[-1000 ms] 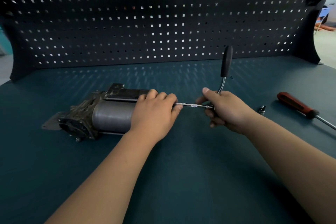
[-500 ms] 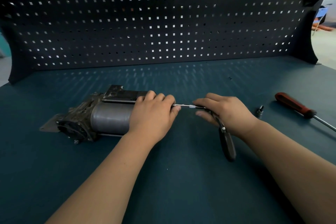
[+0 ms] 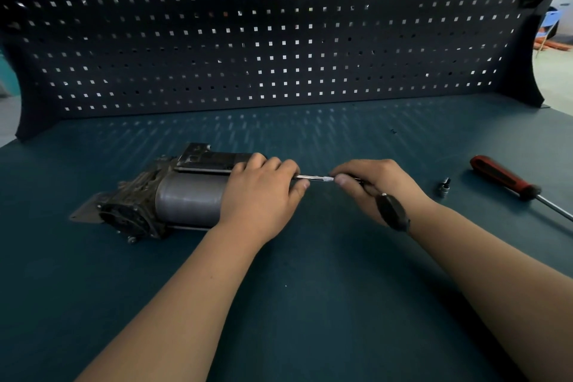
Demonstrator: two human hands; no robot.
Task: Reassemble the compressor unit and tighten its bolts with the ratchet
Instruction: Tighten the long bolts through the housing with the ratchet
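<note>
Left hand (image 3: 263,195) curls over compressor (image 3: 189,198) end, holds it steady; right hand (image 3: 376,184) grips ratchet (image 3: 393,214) head, shaft level, likely on hidden bolt.

Red-handled screwdriver (image 3: 504,177) on teal surface (image 3: 310,304) right of the right hand (image 3: 383,187), small metal socket (image 3: 444,187) between them, dark perforated panel (image 3: 279,40) standing beyond.

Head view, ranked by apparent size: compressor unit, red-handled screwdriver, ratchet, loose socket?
1. compressor unit, clearly largest.
2-3. red-handled screwdriver and ratchet: not ranked. The screwdriver's shaft runs off the frame, and the right hand hides much of the ratchet.
4. loose socket, smallest.
</note>
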